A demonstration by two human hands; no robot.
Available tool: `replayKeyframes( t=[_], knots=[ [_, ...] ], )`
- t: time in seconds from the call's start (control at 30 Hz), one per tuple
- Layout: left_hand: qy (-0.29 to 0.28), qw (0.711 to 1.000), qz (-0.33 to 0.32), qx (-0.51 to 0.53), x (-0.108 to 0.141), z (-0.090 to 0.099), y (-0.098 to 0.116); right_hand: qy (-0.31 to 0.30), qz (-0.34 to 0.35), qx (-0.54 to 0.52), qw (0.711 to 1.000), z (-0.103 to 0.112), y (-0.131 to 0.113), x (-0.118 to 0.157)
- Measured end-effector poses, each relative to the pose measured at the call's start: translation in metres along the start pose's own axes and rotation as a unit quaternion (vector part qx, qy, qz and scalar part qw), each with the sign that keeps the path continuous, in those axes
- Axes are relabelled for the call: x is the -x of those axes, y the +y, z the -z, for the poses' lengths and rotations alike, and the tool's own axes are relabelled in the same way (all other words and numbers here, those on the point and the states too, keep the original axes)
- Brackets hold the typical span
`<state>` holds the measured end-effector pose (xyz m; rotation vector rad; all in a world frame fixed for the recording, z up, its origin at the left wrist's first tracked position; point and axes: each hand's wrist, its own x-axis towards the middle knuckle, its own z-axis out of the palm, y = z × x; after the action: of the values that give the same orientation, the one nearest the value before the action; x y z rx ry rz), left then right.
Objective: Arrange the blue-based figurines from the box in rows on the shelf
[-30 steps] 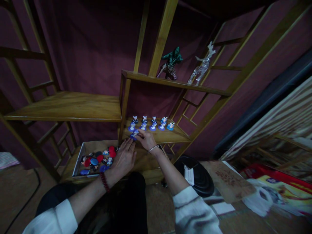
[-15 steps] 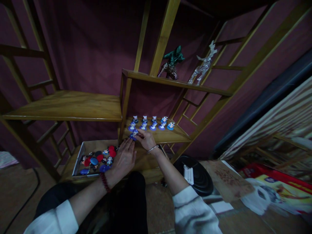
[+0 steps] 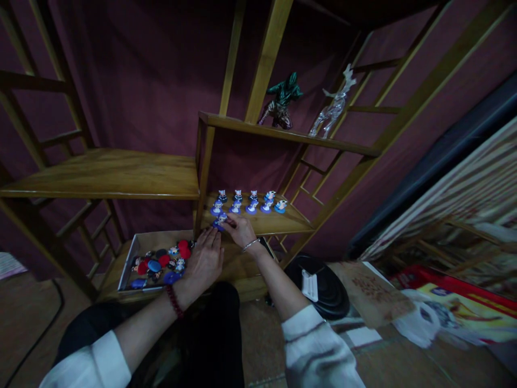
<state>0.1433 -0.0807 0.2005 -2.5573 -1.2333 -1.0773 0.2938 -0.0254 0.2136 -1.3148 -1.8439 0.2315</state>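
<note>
A small purple figurine (image 3: pixel 220 221) is at the front left of the lower wooden shelf (image 3: pixel 293 222), pinched between the thumb and fingers of my right hand (image 3: pixel 241 233). My left hand (image 3: pixel 206 258) lies with its fingers stretched out just below that figurine, close to the shelf's front edge, holding nothing visible. Behind the pinched piece stand two rows of figurines. Purple ones (image 3: pixel 236 207) and a blue-based one (image 3: pixel 280 206) form the front row; dark-based ones (image 3: pixel 238 195) are at the back. Left of my left hand, a shallow box (image 3: pixel 126 264) holds several jumbled red, blue and black figurines.
Overhead, the upper shelf (image 3: pixel 299 134) carries a green-and-bronze statue (image 3: pixel 285 99) and a clear deer figure (image 3: pixel 335 105). A wooden post (image 3: pixel 205 172) rises close left of my hands. On the floor at right are a black round object (image 3: pixel 329 296) and a plastic bag (image 3: pixel 418 320).
The view has shifted slightly, so the scene sits a little further left and up. Both hands stay nearly in place, with the right still pinching the purple figurine.
</note>
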Motion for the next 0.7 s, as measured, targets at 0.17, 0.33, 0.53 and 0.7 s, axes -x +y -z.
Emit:
replayKeyframes(
  t=[0.17, 0.33, 0.53, 0.7],
  knots=[
    [-0.015, 1.0, -0.006, -0.003, 0.002, -0.001, -0.002, 0.001, -0.001, -0.001, 1.0, -0.001, 0.001, 0.002],
    [-0.011, 1.0, -0.026, -0.001, 0.006, -0.003, -0.005, 0.023, -0.016, -0.009, 1.0, 0.0, -0.001, 0.006],
    [-0.008, 0.999, -0.029, 0.016, 0.01, -0.003, -0.005, 0.087, -0.033, -0.035, 0.995, 0.002, -0.013, 0.017],
    [-0.011, 0.999, -0.037, 0.029, 0.015, 0.0, -0.003, 0.177, -0.066, -0.083, 0.978, -0.002, -0.029, 0.037]
  ],
)
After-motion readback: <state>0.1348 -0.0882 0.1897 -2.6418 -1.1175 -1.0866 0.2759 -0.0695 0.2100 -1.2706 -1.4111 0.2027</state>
